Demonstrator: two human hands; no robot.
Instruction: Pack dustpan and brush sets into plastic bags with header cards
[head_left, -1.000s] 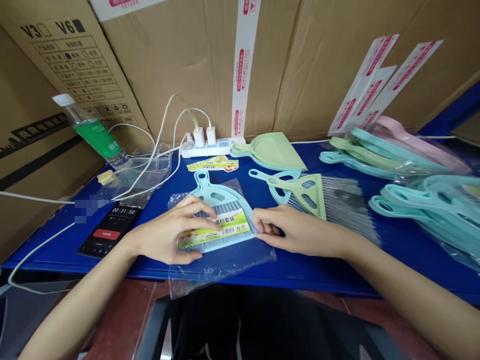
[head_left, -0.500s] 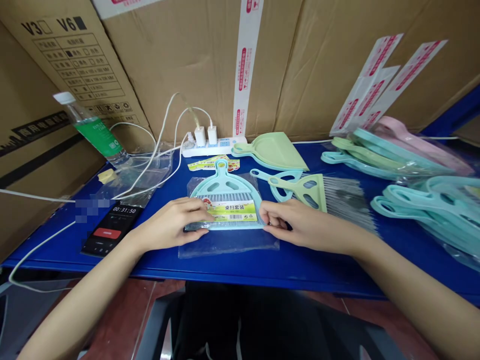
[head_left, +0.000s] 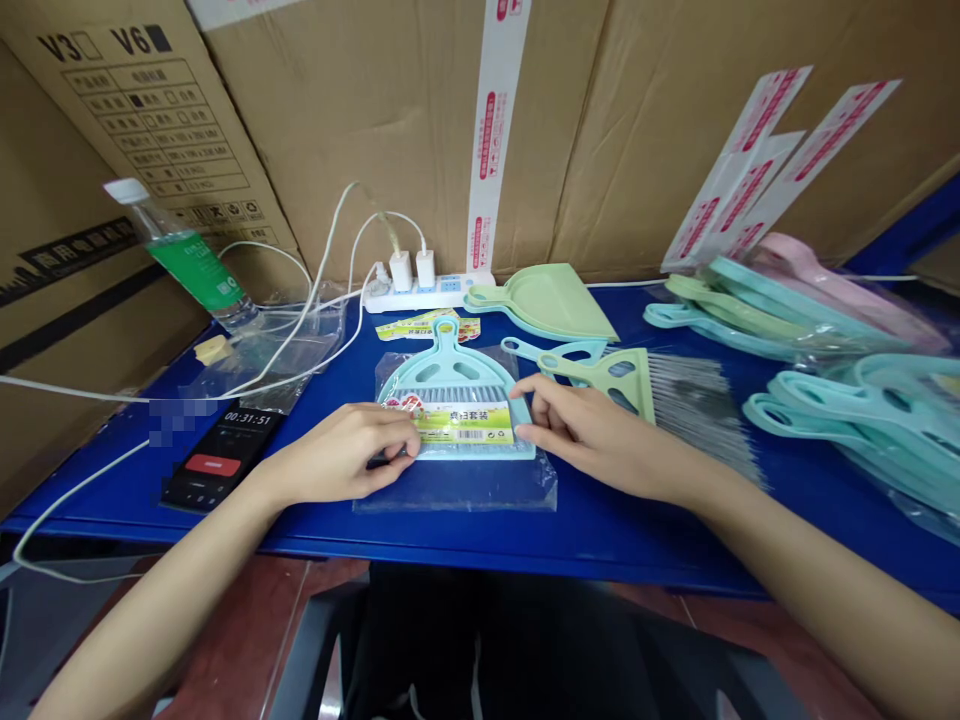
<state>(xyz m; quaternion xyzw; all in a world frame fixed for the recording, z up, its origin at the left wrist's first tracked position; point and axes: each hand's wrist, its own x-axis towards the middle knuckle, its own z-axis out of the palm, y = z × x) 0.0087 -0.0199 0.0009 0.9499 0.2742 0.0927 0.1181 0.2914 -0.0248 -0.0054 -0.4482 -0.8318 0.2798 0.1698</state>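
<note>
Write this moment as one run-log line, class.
left hand: at left edge of blue dustpan set; right hand: at right edge; label: face up

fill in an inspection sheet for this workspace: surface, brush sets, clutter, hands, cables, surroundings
surface: blue table, things spread across it
brush sets: labelled turquoise set, clear bag extending beyond its near edge; green dustpan behind; bagged sets at right
clutter: phone, bottle, loose labels
hands: left hand curled at set's lower left corner; right hand at its right edge, thumb and forefinger apart
cables: white cables from power strip across left side
surroundings: cardboard boxes behind
</note>
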